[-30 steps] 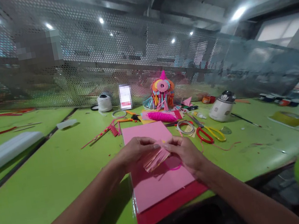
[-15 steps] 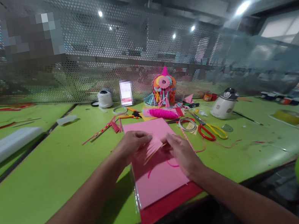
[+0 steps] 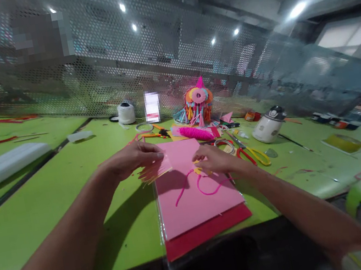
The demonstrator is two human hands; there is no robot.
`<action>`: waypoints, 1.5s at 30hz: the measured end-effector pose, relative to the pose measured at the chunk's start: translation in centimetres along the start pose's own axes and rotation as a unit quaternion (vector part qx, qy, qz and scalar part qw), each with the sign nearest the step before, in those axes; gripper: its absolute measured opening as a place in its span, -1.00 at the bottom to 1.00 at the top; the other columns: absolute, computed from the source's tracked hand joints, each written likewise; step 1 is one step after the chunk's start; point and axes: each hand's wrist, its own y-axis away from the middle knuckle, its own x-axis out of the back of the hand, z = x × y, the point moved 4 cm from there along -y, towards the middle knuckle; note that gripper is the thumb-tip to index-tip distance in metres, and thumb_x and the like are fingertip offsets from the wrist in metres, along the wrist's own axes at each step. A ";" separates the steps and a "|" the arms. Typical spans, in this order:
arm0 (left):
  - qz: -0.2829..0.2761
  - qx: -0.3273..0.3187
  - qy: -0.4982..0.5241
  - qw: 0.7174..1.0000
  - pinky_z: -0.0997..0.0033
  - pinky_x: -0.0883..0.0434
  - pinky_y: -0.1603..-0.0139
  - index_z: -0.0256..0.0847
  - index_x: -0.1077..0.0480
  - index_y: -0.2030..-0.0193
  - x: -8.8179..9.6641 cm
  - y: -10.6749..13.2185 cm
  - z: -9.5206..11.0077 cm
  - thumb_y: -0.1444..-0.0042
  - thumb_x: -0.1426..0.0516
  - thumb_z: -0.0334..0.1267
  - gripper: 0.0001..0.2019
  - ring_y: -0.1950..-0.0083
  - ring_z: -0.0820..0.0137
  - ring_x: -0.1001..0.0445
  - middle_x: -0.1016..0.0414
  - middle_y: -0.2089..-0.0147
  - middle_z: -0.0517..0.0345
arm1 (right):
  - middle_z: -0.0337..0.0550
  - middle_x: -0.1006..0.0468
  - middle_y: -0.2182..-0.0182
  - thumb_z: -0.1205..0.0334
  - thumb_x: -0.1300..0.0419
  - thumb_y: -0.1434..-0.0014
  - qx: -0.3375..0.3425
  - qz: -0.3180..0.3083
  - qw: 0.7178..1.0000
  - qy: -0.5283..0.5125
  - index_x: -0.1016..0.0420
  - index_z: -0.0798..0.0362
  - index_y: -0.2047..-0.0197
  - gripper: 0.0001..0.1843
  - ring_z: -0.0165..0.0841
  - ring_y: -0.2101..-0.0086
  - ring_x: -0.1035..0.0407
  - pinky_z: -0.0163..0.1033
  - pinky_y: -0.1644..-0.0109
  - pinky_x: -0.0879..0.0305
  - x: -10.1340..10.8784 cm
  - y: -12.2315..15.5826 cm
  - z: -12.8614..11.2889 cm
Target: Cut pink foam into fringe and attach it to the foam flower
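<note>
My left hand (image 3: 138,156) pinches a piece of pink fringed paper (image 3: 155,169), its cut strips hanging down to the left. Over the right side of a pink sheet (image 3: 195,216), the curled fingers of my right hand (image 3: 209,158) are closed on a small yellow paper piece (image 3: 201,171), which they partly cover. A thin bright pink string (image 3: 208,193) trails from beside that piece in a loop and a loose tail on the sheet. Beneath the pink sheet lies a red sheet (image 3: 205,237) in clear plastic.
Behind the sheet are a magenta yarn bundle (image 3: 196,133), a tasselled paper ornament (image 3: 199,101) and a lit phone-like screen (image 3: 152,106). To the right are scissors (image 3: 256,155), a tape roll (image 3: 224,146) and a white pot (image 3: 269,127). A white box (image 3: 7,164) lies left.
My hands have moved apart. The left took the fringed paper leftward off the sheet's middle; the right now holds the yellow piece lower, with more pink string showing.
</note>
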 end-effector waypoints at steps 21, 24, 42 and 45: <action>-0.006 0.041 -0.057 0.998 0.46 -0.22 0.44 -0.28 -0.41 0.53 -0.3 -1.3 -2.2 0.06 -0.14 -0.16 -0.78 0.54 0.50 -0.27 -0.35 0.58 0.20 | -0.07 -0.50 0.29 0.35 -0.10 -0.16 0.135 0.053 0.988 -0.057 -0.43 0.16 0.10 -0.77 -0.40 0.35 -0.35 -0.30 0.29 -0.27 0.5 -0.7 -3.7; 0.011 0.040 0.019 0.999 0.41 -0.30 0.35 -0.29 -0.46 0.40 0.1 -1.0 -1.6 0.07 -0.18 -0.16 -0.79 0.46 0.46 -0.36 -0.45 0.47 0.12 | -0.09 -0.52 0.32 0.31 -0.13 -0.13 0.116 0.013 0.982 -0.149 -0.49 0.16 0.19 -0.82 -0.41 0.35 -0.38 -0.31 0.29 -0.29 1.6 -0.6 -2.6; 0.052 -0.042 -0.111 0.992 0.28 -0.30 0.12 -0.25 -0.53 0.36 0.8 0.1 1.1 0.10 -0.19 -0.07 -0.72 0.19 0.27 -0.42 -0.52 0.25 0.04 | -0.02 -0.43 0.34 0.36 -0.05 -0.20 0.222 0.078 0.969 0.069 -0.43 0.14 0.18 -0.83 -0.27 0.25 -0.26 -0.14 0.18 -0.20 0.8 0.6 -6.4; 0.075 -0.093 -0.157 0.980 0.26 -0.29 0.08 -0.21 -0.53 0.27 0.9 0.4 2.2 0.10 -0.17 -0.15 -0.74 0.10 0.24 -0.40 -0.50 0.13 0.03 | -0.04 -0.43 0.37 0.33 -0.02 -0.22 0.204 0.088 0.972 0.078 -0.44 0.14 0.23 -0.82 -0.28 0.27 -0.27 -0.15 0.18 -0.19 0.8 0.6 -6.4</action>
